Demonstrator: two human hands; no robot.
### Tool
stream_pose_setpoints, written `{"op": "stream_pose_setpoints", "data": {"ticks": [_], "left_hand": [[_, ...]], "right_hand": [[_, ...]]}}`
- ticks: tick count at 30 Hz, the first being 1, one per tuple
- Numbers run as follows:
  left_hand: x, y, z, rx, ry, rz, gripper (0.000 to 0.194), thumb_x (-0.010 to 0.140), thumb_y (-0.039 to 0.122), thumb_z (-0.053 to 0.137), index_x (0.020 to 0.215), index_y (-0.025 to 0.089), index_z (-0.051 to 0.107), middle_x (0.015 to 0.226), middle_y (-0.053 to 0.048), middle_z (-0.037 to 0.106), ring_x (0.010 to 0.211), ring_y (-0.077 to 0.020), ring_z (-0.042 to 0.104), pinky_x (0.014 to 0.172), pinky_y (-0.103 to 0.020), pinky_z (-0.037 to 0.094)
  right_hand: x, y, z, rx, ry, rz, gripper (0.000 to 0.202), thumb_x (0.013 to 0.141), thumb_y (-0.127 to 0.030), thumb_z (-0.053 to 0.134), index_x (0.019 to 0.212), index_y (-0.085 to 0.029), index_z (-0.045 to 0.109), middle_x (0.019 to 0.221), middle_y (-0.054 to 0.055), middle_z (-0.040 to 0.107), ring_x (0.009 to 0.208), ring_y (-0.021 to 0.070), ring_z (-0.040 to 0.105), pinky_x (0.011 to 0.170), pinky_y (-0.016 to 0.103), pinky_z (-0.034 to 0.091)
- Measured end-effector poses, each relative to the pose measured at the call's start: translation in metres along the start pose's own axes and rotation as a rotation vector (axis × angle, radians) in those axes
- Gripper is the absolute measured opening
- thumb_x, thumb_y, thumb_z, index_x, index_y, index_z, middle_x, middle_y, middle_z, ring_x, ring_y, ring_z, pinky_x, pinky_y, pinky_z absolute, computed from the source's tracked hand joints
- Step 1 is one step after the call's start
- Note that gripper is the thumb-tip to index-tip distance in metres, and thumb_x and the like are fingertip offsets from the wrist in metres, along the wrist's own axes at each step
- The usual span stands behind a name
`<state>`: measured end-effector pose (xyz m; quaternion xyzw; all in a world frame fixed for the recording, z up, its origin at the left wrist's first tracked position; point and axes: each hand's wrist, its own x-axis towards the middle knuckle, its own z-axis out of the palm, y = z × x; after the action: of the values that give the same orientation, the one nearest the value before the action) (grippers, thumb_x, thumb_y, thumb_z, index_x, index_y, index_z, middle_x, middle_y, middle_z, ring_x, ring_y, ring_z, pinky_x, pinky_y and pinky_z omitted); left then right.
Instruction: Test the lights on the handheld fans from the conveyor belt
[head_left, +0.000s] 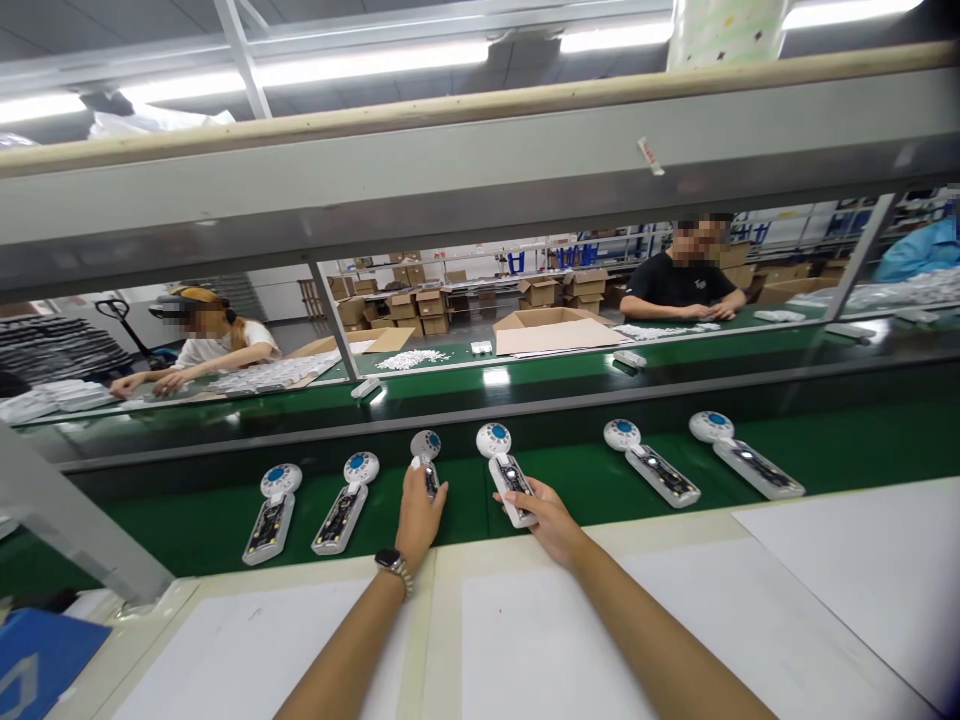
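Several white devices with round, blue-centred heads and open bodies showing dark circuitry are on the green surface. My left hand (421,512), with a watch at the wrist, is closed around the body of one device (427,446). The fingers of my right hand (546,515) grip the lower body of another device (495,440), its head pointing away from me. To the left lie two more devices (268,525) (341,515), tilted alike. On the right are two others (664,474) (757,468), slanting the opposite way.
White sheets (547,640) cover the near table edge. A metal post (82,520) and a blue box (45,660) stand at the left. Beyond the raised rail (465,412), small white parts (412,359) and open cartons (555,332) lie before seated people.
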<state>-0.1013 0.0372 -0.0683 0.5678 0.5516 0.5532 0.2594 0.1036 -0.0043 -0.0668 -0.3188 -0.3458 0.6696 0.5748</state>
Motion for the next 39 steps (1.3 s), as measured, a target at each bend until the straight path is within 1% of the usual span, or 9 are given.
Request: {"op": "stream_pose_setpoints", "data": {"ticks": [3, 6, 9, 13, 16, 18, 26, 33, 39], "left_hand": [[0.009, -0.002, -0.009, -0.138, 0.094, -0.152, 0.036, 0.068, 0.018, 0.065, 0.101, 0.016, 0.049, 0.109, -0.014, 0.054, 0.114, -0.0299, 0.046, 0.096, -0.051, 0.035], [0.013, 0.001, -0.013, -0.301, 0.079, -0.248, 0.011, 0.081, 0.019, 0.051, 0.09, 0.013, 0.051, 0.095, -0.013, 0.061, 0.097, -0.0242, 0.059, 0.085, -0.043, 0.048], [0.01, 0.011, -0.01, -0.562, 0.001, -0.341, 0.012, 0.085, 0.014, 0.042, 0.085, 0.01, 0.053, 0.091, -0.014, 0.063, 0.093, -0.0215, 0.061, 0.083, -0.036, 0.052], [-0.005, 0.023, -0.002, -0.921, -0.218, -0.566, 0.016, 0.076, 0.005, 0.052, 0.092, 0.008, 0.055, 0.101, -0.016, 0.062, 0.095, -0.0229, 0.061, 0.084, -0.033, 0.052], [-0.018, 0.027, 0.003, -0.849, -0.413, -0.509, 0.038, 0.07, 0.005, 0.062, 0.105, 0.016, 0.051, 0.109, -0.011, 0.06, 0.093, -0.0242, 0.062, 0.081, -0.037, 0.054], [-0.023, 0.029, 0.005, -0.798, -0.46, -0.471, 0.043, 0.07, 0.012, 0.066, 0.108, 0.021, 0.048, 0.108, -0.008, 0.06, 0.09, -0.0232, 0.063, 0.078, -0.04, 0.054], [-0.024, 0.025, 0.017, -0.651, -0.313, -0.586, 0.026, 0.079, 0.038, 0.06, 0.087, 0.017, 0.046, 0.07, -0.003, 0.06, 0.059, -0.0153, 0.062, 0.056, -0.029, 0.055], [-0.027, 0.025, 0.013, -0.678, -0.432, -0.564, 0.029, 0.072, 0.017, 0.066, 0.095, 0.018, 0.048, 0.088, -0.006, 0.063, 0.068, -0.0176, 0.064, 0.064, -0.032, 0.055], [-0.043, 0.029, 0.003, -0.691, -0.537, -0.559, 0.033, 0.07, 0.013, 0.066, 0.097, 0.016, 0.046, 0.1, -0.01, 0.06, 0.082, -0.022, 0.063, 0.077, -0.039, 0.051]], "right_hand": [[-0.001, -0.001, 0.0, 0.043, 0.028, -0.006, 0.039, 0.059, -0.023, 0.075, 0.093, -0.017, 0.057, 0.089, 0.008, 0.068, 0.095, 0.0223, 0.061, 0.073, 0.027, 0.049], [-0.002, -0.001, -0.001, 0.075, 0.047, -0.014, 0.037, 0.06, -0.024, 0.074, 0.091, -0.018, 0.056, 0.085, 0.006, 0.068, 0.088, 0.0221, 0.063, 0.069, 0.029, 0.05], [-0.004, -0.001, -0.001, 0.079, 0.039, 0.006, 0.038, 0.055, -0.023, 0.077, 0.087, -0.017, 0.057, 0.076, 0.004, 0.066, 0.072, 0.0203, 0.064, 0.063, 0.029, 0.051], [-0.004, 0.002, 0.001, 0.081, 0.085, 0.006, 0.038, 0.06, -0.034, 0.076, 0.087, -0.021, 0.054, 0.074, -0.001, 0.064, 0.067, 0.0173, 0.064, 0.061, 0.029, 0.052], [-0.002, 0.005, 0.001, 0.066, 0.141, -0.014, 0.035, 0.072, -0.048, 0.063, 0.094, -0.024, 0.051, 0.073, -0.002, 0.063, 0.058, 0.015, 0.063, 0.054, 0.028, 0.052], [-0.002, 0.008, 0.001, 0.048, 0.15, -0.017, 0.034, 0.074, -0.048, 0.061, 0.097, -0.025, 0.05, 0.075, -0.001, 0.063, 0.056, 0.0153, 0.062, 0.05, 0.028, 0.052], [-0.006, 0.01, 0.005, 0.001, 0.133, 0.003, 0.034, 0.073, -0.039, 0.064, 0.099, -0.024, 0.05, 0.076, 0.001, 0.066, 0.059, 0.0172, 0.064, 0.051, 0.029, 0.052], [-0.01, 0.009, 0.005, 0.04, 0.064, 0.045, 0.035, 0.072, -0.03, 0.066, 0.102, -0.023, 0.049, 0.088, 0.003, 0.067, 0.081, 0.0225, 0.066, 0.068, 0.033, 0.052], [-0.039, 0.004, -0.003, 0.042, -0.027, 0.118, 0.043, 0.068, -0.023, 0.069, 0.105, -0.023, 0.047, 0.095, 0.004, 0.065, 0.091, 0.0237, 0.064, 0.076, 0.034, 0.049]]}}
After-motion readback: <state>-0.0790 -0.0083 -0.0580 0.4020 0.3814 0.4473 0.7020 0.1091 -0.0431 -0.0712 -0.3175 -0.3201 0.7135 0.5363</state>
